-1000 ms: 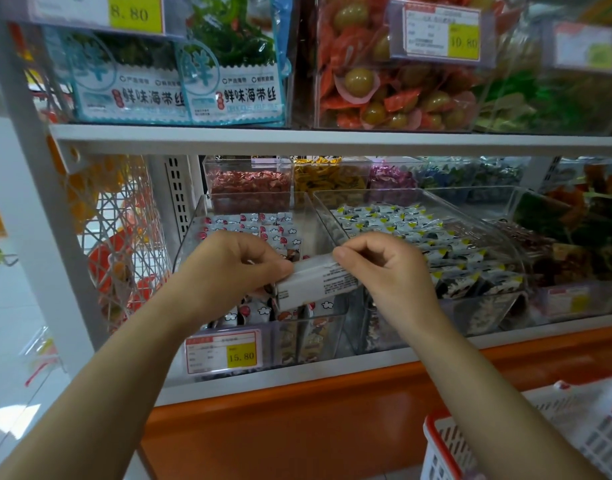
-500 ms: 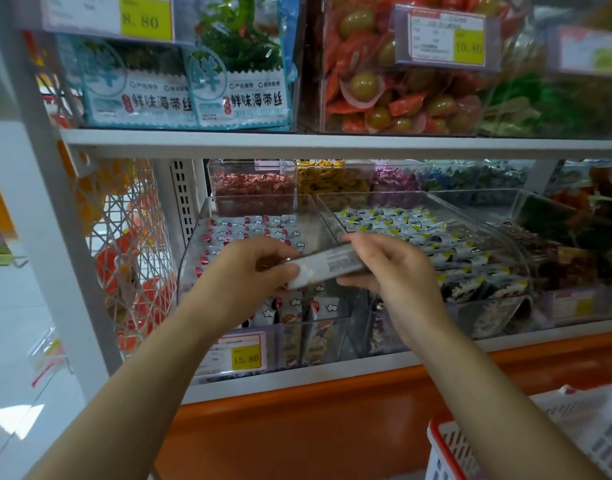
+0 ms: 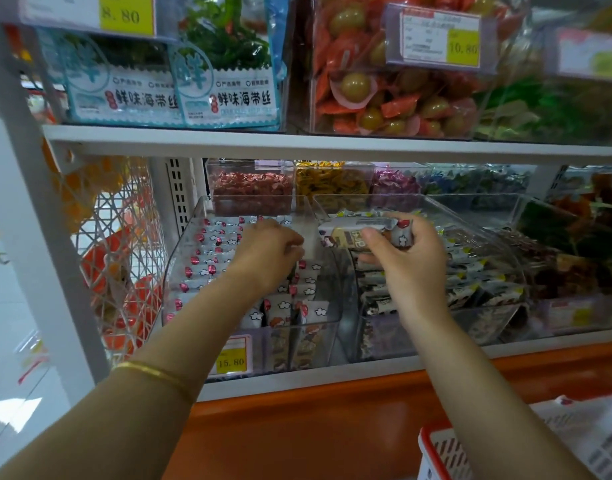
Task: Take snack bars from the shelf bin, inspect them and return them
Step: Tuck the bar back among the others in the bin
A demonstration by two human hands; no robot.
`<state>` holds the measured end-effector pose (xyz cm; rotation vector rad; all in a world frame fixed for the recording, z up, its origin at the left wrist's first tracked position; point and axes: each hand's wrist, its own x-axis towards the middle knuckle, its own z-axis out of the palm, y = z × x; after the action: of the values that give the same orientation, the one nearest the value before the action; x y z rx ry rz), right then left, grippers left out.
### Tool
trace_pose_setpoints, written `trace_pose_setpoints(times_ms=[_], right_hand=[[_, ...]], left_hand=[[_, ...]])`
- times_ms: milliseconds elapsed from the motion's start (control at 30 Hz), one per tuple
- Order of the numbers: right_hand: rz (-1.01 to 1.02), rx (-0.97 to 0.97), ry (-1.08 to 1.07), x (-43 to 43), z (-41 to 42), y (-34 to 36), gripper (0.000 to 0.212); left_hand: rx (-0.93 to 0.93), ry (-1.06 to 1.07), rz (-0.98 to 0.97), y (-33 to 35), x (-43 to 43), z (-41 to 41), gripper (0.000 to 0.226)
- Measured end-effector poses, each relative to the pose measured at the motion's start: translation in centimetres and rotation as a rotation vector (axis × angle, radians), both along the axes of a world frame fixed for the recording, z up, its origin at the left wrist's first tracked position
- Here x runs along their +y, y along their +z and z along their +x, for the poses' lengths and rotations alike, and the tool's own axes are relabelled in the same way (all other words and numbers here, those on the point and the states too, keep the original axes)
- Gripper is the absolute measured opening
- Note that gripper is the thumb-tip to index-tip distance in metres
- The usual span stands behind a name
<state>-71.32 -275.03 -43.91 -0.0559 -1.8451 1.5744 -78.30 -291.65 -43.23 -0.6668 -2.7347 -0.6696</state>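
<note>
A shop's white shelf [image 3: 297, 381] carries a row of clear plastic bins of wrapped sweets, under an upper tier stacked with seaweed packets and orange-wrapped snacks. At the shelf's left end, the left bin [image 3: 180, 271] holds snack bars in white wrappers marked with red spots and clouds, packed on end in rows. A yellow price tag [image 3: 230, 358] hangs on its front wall. The right bin [image 3: 502, 261], just beside it, holds bars in darker wrappers.

The person's right hand [image 3: 412, 268] is raised over the wall the two bins share and grips a snack bar [image 3: 353, 232], thumb on the near face and fingers [image 3: 406, 220] curled behind. Whether a second bar lies against it cannot be told. Its long axis runs level, roughly parallel to the shelf's front edge, and its red spot and cloud match the left bin's stock.

The left hand [image 3: 263, 258] is down among the left bin's bars, fingers curled. Whether they pinch a bar cannot be told.

The return likely goes down and to the left of the right hand's fingers, with the bar turned on end to fit the rows. The left hand is nearer that spot.
</note>
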Motion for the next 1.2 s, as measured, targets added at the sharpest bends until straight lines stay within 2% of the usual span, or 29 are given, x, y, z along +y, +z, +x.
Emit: trace_pose_setpoints(times_ms=[67, 133, 233, 300, 433, 633, 733, 800, 867, 1067, 1200], right_hand=[[-0.003, -0.017, -0.017, 0.1, -0.2, -0.2, 0.033], [0.006, -0.036, -0.030, 0.1, -0.3, -0.3, 0.032], [0.031, -0.046, -0.027, 0.3, -0.8, -0.4, 0.032], [0.134, -0.030, -0.072, 0.0, -1.4, -0.2, 0.033], [0.482, 0.027, -0.129, -1.6, -3.3, 0.8, 0.021], [1.260, -0.256, -0.051, -4.3, -7.3, 2.6, 0.017], [1.480, -0.379, 0.065, -5.0, -8.5, 2.8, 0.005], [1.543, -0.449, 0.152, -5.0, -9.2, 2.6, 0.005], [1.569, -0.516, 0.217, -5.0, -9.7, 2.3, 0.019], [1.622, -0.621, 0.343, -5.2, -10.3, 2.4, 0.038], [1.565, -0.648, 0.370, -5.3, -10.2, 2.6, 0.044]], left_hand=[[-0.029, 0.012, -0.190, 0.0, 1.1, -1.2, 0.029], [-0.055, 0.025, -0.293, 0.0, 1.7, -1.9, 0.027], [-0.092, 0.025, -0.284, -0.1, 2.0, -2.4, 0.020], [-0.100, 0.044, -0.241, -0.1, 1.8, -2.5, 0.014], [-0.063, 0.067, -0.288, 0.1, 0.8, -2.5, 0.015], [-0.006, 0.042, -0.249, -0.5, -1.0, -2.0, 0.018], [-0.013, 0.036, -0.198, -0.7, -2.0, -1.4, 0.018], [0.007, 0.080, -0.156, -0.9, -3.0, -0.8, 0.020], [0.014, 0.130, -0.101, -1.2, -4.1, -0.2, 0.025], [-0.018, 0.165, -0.027, -1.6, -5.0, 1.1, 0.029], [-0.082, 0.174, 0.041, -1.7, -4.8, 1.5, 0.032]])
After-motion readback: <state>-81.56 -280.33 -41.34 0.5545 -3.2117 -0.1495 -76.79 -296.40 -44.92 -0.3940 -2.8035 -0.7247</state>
